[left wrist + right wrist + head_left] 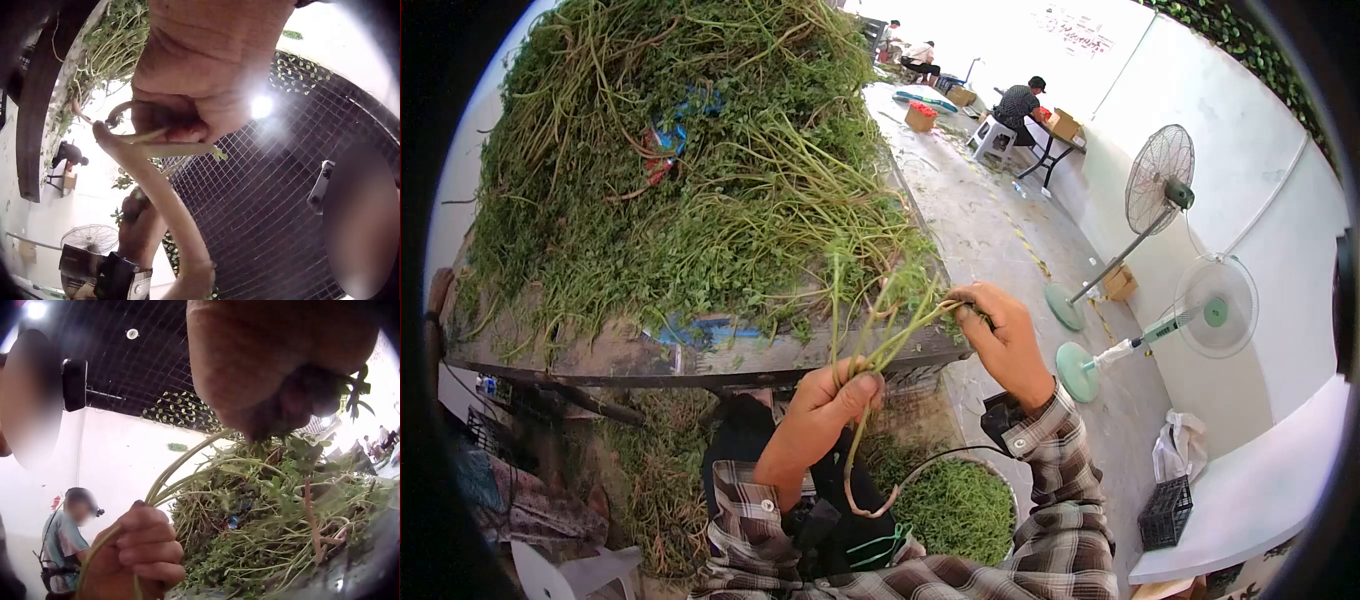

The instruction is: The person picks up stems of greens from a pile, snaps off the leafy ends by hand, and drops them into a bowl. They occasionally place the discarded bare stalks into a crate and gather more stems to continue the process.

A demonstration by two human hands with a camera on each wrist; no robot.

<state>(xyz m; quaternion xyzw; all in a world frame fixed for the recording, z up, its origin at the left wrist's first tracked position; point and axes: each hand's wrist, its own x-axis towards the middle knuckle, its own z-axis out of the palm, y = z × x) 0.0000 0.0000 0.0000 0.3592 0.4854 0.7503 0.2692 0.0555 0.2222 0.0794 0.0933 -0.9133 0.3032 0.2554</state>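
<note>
My left hand (825, 412) grips a small bunch of green plant stems (888, 352) above the table's front edge. One thick stem (178, 219) hangs below that fist and bends up at its lower end. To the right, my right hand (1005, 338) pinches the other end of the stems. Leaves (300, 450) poke out from under its curled fingers in the right wrist view, where the stems run down to my left hand (140, 553). Just beyond both hands rises a large heap of leafy stems (730, 220) on the dark table (610, 365).
A round basket (1012, 500) of picked green leaves (960, 510) sits below my hands. More stems (660, 470) lie under the table. Two standing fans (1160, 180) and a black crate (1167, 512) are on the right. Several people sit farther back; another person (62, 544) is nearby.
</note>
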